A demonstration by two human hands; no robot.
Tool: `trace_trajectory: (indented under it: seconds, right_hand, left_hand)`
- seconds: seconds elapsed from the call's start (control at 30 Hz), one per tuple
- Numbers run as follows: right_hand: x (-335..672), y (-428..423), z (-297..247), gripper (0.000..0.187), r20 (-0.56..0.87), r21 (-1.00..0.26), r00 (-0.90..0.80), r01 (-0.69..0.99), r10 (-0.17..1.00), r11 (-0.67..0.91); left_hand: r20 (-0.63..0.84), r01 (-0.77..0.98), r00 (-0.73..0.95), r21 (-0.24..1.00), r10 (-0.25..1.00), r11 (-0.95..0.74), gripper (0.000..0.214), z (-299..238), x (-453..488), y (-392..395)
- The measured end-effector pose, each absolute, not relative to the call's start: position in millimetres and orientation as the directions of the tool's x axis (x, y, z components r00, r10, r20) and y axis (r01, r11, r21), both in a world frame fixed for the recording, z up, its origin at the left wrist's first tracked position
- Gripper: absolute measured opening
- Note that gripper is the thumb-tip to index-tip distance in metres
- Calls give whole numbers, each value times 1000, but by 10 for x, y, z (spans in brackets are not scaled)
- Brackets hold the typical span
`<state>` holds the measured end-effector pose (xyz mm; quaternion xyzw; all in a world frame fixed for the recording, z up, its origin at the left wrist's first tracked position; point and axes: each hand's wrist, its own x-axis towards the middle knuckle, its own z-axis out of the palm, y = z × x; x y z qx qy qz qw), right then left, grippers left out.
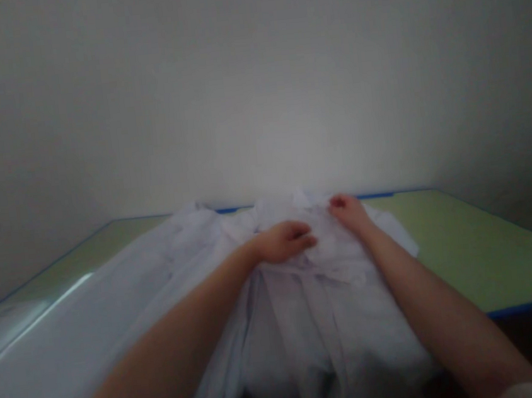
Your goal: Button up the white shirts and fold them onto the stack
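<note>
A white cloth garment (355, 322), with what looks like a collar and folded front strips, lies spread over the table and hangs down at its near edge. My left hand (285, 240) is on its upper middle, the fingers curled and the thumb close to them on the cloth. Farther back and to the right, my right hand (349, 210) has its fingertips pinched on the garment's far part. The picture is dim and blurred, so the exact bit of cloth in each hand is hard to make out.
The garment covers much of a green table (471, 253) with blue edging. A plain pale wall (254, 86) rises behind the table's far edge. On the left, a bright streak of light (45, 317) shows on a shiny surface.
</note>
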<state>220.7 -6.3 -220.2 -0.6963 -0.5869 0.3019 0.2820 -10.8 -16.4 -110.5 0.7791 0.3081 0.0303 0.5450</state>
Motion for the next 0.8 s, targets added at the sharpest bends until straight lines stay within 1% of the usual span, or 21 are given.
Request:
trace_trajectory:
  seconds: [0.07,0.13,0.17,0.2,0.23,0.27,0.33,0.37,0.4,0.43,0.47,0.53,0.6,0.7,0.8]
  right_hand:
    - [2402,-25,-2369,37,-106,-625,263,732,959,-270]
    - [2544,-19,-2518,48,-149,-498,345,784,927,-371]
    - [2591,-25,-2582,53,-178,-442,371,797,912,-411]
    - [2621,-34,-2638,57,-207,-397,388,805,898,-440]
    - [2638,-44,-2688,60,-231,-367,394,811,889,-455]
    - [2643,-53,-2731,62,-246,-349,392,817,886,-459]
    - [2632,-53,-2805,62,-271,-332,378,827,885,-454]
    - [2622,-41,-2835,61,-284,-324,373,830,883,-454]
    - [2612,-18,-2859,61,-296,-314,371,832,880,-457]
    - [2604,14,-2877,60,-308,-304,370,835,877,-459]
    - [2600,55,-2887,60,-317,-294,368,838,874,-460]
    - [2601,159,-2884,61,-331,-284,352,848,876,-448]
    - [2609,274,-2855,64,-358,-280,315,862,879,-423]
    - [2612,423,-2789,63,-436,-294,225,879,872,-374]
    - [2599,516,-2721,49,-518,-329,109,890,848,-315]
  left_hand:
    - [-305,327,902,945,306,-19,30,-891,-63,-254]
    - [-272,255,958,951,85,175,25,-708,-39,-328]
    - [-253,243,967,940,12,239,25,-652,-37,-345]
    - [-245,239,969,933,-12,270,26,-630,-42,-343]
    - [-253,239,967,934,21,265,26,-645,-54,-322]
    - [-275,245,955,943,112,224,25,-696,-72,-287]
    - [-314,321,862,946,399,50,26,-880,-123,-190]
    - [-313,402,784,914,536,-55,27,-994,-156,-142]
    - [-300,501,705,852,643,-153,29,-1110,-193,-104]
    - [-282,597,641,768,714,-233,31,-1219,-234,-79]
    - [-274,678,600,673,751,-296,33,-1314,-276,-68]
    - [-315,767,587,512,746,-387,35,-1455,-353,-86]
    - [-388,782,608,442,692,-440,36,-1533,-409,-126]
    - [-435,765,636,464,637,-447,37,-1583,-453,-159]
    - [-443,756,641,507,627,-414,35,-1620,-477,-143]
